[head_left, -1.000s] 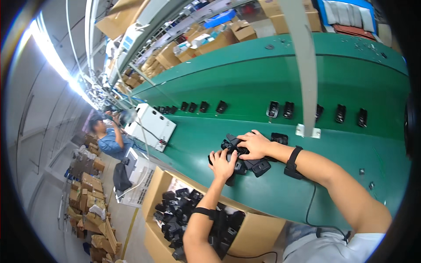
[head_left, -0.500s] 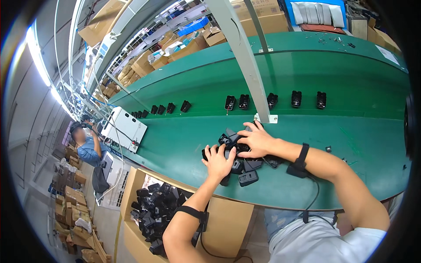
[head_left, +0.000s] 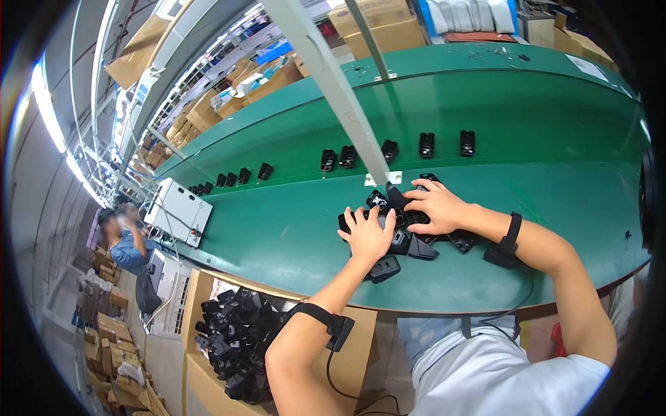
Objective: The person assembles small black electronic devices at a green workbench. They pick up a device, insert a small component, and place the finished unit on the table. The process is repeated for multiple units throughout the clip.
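Note:
A heap of black plastic housings [head_left: 422, 248] lies on the green bench in front of me, pieces at mixed angles. My left hand [head_left: 368, 237] rests on the heap's left side, fingers spread over the pieces. On the right side lies my right hand [head_left: 437, 208], its fingers also apart and touching the housings. Neither hand is closed round a piece, though the parts under my palms are hidden. One loose housing [head_left: 385, 269] sits at the near edge of the heap, just below my left hand.
Beyond the heap, a row of black housings [head_left: 427, 144] stands along the green conveyor belt [head_left: 541, 142]. A metal post [head_left: 333, 90] rises behind my hands. At lower left, a cardboard box [head_left: 201, 371] holds many black housings. A white machine [head_left: 177, 210] and a person [head_left: 132, 246] are farther left.
My view has shifted, and both hands and the heap now sit farther right relative to the post. The hands remain spread on the housings.

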Action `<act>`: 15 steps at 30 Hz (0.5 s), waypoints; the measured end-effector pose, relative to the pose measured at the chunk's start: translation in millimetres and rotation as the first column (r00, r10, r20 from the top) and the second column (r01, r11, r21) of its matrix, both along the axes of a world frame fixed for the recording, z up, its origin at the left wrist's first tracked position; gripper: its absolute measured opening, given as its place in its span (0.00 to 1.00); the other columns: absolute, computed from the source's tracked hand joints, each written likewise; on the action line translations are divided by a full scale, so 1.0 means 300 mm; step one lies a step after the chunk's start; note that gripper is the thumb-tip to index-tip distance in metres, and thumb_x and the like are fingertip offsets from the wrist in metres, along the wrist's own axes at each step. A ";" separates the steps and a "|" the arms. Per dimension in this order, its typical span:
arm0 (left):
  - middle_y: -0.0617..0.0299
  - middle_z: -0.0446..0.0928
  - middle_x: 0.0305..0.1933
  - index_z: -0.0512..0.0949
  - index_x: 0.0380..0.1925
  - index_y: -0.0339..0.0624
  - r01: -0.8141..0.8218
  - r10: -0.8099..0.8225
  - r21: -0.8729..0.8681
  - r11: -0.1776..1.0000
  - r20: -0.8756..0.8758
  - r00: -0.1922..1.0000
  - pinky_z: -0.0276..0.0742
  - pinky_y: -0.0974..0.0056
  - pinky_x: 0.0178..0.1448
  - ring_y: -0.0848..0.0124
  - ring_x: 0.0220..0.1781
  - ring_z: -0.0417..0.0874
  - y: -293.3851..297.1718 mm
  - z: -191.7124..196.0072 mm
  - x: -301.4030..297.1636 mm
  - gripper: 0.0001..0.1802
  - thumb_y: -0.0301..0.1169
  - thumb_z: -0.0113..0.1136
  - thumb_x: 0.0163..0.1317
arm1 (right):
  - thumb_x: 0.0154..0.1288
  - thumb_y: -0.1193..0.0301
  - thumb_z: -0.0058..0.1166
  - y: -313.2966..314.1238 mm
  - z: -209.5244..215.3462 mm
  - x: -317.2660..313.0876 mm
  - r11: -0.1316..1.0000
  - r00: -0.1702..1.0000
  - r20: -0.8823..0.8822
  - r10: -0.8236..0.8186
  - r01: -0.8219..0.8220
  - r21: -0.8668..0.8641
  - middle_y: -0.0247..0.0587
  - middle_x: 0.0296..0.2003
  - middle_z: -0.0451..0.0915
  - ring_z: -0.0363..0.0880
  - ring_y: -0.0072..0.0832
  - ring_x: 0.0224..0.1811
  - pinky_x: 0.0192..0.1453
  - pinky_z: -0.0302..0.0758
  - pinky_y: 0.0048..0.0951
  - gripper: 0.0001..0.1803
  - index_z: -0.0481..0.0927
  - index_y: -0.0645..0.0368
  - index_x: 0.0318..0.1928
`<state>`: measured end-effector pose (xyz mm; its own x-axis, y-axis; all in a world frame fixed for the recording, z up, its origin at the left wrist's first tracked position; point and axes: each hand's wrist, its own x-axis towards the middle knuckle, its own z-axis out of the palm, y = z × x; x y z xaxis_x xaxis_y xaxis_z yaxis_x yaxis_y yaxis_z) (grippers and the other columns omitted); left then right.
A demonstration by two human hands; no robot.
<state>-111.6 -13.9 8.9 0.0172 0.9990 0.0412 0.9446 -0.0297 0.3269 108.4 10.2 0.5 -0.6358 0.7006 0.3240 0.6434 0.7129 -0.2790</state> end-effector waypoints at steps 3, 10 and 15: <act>0.48 0.65 0.71 0.76 0.61 0.51 0.082 -0.082 -0.003 0.997 0.012 0.997 0.46 0.20 0.69 0.41 0.79 0.47 0.013 0.004 0.046 0.33 0.61 0.47 0.68 | 0.59 0.49 0.64 -0.005 -0.006 0.082 0.999 0.999 -0.033 0.043 -0.043 -0.002 0.45 0.62 0.73 0.60 0.54 0.72 0.72 0.63 0.54 0.28 0.83 0.54 0.52; 0.46 0.67 0.66 0.76 0.57 0.45 0.185 -0.208 0.419 0.889 0.010 0.978 0.49 0.31 0.72 0.40 0.73 0.57 -0.017 0.034 0.081 0.28 0.47 0.63 0.61 | 0.60 0.65 0.64 -0.076 0.136 0.382 0.990 0.935 -0.335 -0.113 0.079 -0.114 0.47 0.49 0.82 0.81 0.44 0.51 0.58 0.77 0.41 0.17 0.82 0.59 0.47; 0.54 0.75 0.53 0.79 0.49 0.41 0.399 -0.473 0.429 0.810 0.077 0.878 0.64 0.46 0.65 0.53 0.60 0.72 -0.095 0.089 0.294 0.24 0.40 0.69 0.54 | 0.55 0.70 0.66 -0.227 0.108 0.522 0.872 0.951 -0.182 -0.249 0.139 -0.469 0.44 0.49 0.81 0.82 0.43 0.48 0.56 0.79 0.40 0.20 0.82 0.58 0.51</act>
<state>-23.3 -42.4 35.7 0.4031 0.7872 0.4667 0.7305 -0.5840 0.3541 265.0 -57.8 32.8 -0.4186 0.9057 0.0671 0.6340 0.3443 -0.6924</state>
